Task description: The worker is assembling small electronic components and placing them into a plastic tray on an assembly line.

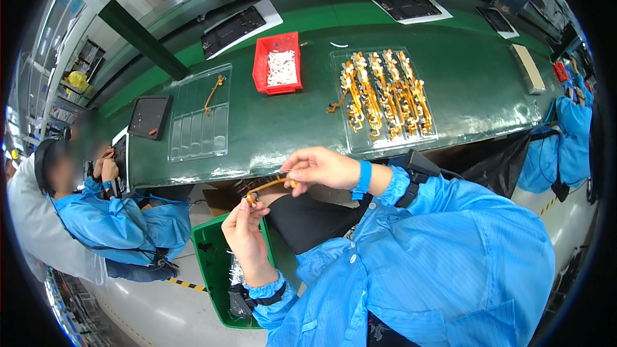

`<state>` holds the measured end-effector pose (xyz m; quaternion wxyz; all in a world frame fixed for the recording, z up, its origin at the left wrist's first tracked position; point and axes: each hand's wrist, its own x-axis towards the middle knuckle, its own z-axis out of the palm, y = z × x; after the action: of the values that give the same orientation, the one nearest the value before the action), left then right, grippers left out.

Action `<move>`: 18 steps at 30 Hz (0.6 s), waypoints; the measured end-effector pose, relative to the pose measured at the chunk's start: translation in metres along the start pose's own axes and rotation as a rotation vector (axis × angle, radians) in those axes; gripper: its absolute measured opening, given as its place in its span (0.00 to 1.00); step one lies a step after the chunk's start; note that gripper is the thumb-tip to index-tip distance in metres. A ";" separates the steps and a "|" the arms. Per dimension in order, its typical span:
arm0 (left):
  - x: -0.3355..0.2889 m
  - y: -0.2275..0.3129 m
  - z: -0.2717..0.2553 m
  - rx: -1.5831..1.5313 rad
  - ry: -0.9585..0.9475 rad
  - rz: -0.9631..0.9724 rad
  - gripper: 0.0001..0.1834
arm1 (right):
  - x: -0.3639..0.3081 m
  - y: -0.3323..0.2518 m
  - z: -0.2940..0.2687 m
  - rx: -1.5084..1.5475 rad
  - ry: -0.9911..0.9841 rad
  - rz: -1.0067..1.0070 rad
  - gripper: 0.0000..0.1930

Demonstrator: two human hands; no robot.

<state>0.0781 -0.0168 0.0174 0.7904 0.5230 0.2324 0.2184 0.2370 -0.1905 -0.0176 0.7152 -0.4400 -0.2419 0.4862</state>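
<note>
An orange flex cable (pixel 268 185) with small parts at its ends is stretched between my two hands, in front of the bench edge. My left hand (pixel 247 231) pinches its lower left end between thumb and fingertips. At the other end, my right hand (pixel 318 168) grips it, fingers curled. Beyond my right hand, a clear tray (pixel 340 67) holds several rows of similar orange flex cables (pixel 389 96). One loose flex cable (pixel 335 104) lies against that tray's left side. Farther left, another clear tray (pixel 199 132) has a single flex cable (pixel 214 93) in it.
A red bin (pixel 260 71) with small white pieces (pixel 281 67) stands on the green bench (pixel 295 128). Dark panels (pixel 234 29) lie along the back. Below my left arm is a green crate (pixel 215 276). A co-worker in blue (pixel 122 218) sits at left. A cream block (pixel 528 67) lies at right.
</note>
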 end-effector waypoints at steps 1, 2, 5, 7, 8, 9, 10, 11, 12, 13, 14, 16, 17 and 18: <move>-0.002 0.000 -0.005 0.045 0.004 0.004 0.12 | 0.005 -0.001 0.002 0.008 0.006 0.001 0.20; -0.005 -0.002 -0.009 0.050 0.004 -0.004 0.12 | 0.010 -0.003 0.006 -0.041 0.047 0.003 0.17; -0.003 -0.016 -0.015 0.027 0.065 -0.058 0.11 | 0.022 -0.001 0.005 -0.165 0.159 -0.050 0.13; 0.000 -0.024 -0.021 0.018 0.101 -0.059 0.11 | 0.041 0.000 0.008 -0.303 0.240 -0.047 0.11; 0.001 -0.028 -0.023 0.004 0.132 -0.060 0.10 | 0.049 -0.001 0.008 -0.301 0.235 -0.049 0.11; 0.005 -0.030 -0.026 0.005 0.136 -0.053 0.10 | 0.058 -0.003 0.008 -0.333 0.236 -0.036 0.12; 0.009 -0.032 -0.027 0.020 0.149 -0.044 0.12 | 0.067 -0.006 0.009 -0.366 0.238 -0.025 0.12; 0.015 -0.033 -0.029 0.034 0.161 -0.032 0.14 | 0.076 -0.012 0.013 -0.448 0.289 -0.058 0.10; 0.020 -0.034 -0.030 0.049 0.170 -0.022 0.17 | 0.086 -0.016 0.014 -0.450 0.283 -0.065 0.10; 0.027 -0.035 -0.034 0.045 0.176 -0.028 0.15 | 0.097 -0.020 0.015 -0.600 0.313 -0.153 0.10; 0.033 -0.033 -0.034 0.044 0.177 -0.015 0.15 | 0.110 -0.025 0.016 -0.750 0.342 -0.243 0.10; 0.048 -0.025 -0.032 -0.012 0.187 -0.027 0.10 | 0.144 -0.031 0.011 -0.738 0.323 -0.264 0.10; 0.054 -0.024 -0.034 0.001 0.204 -0.070 0.08 | 0.158 -0.031 0.011 -0.840 0.311 -0.293 0.09; 0.060 -0.019 -0.032 0.018 0.232 -0.100 0.09 | 0.173 -0.033 0.010 -0.944 0.298 -0.326 0.08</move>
<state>0.1086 0.0350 -0.0196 0.7634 0.4889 0.3500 0.2359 0.3161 -0.0336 0.0017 0.5320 -0.7355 -0.3959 0.1385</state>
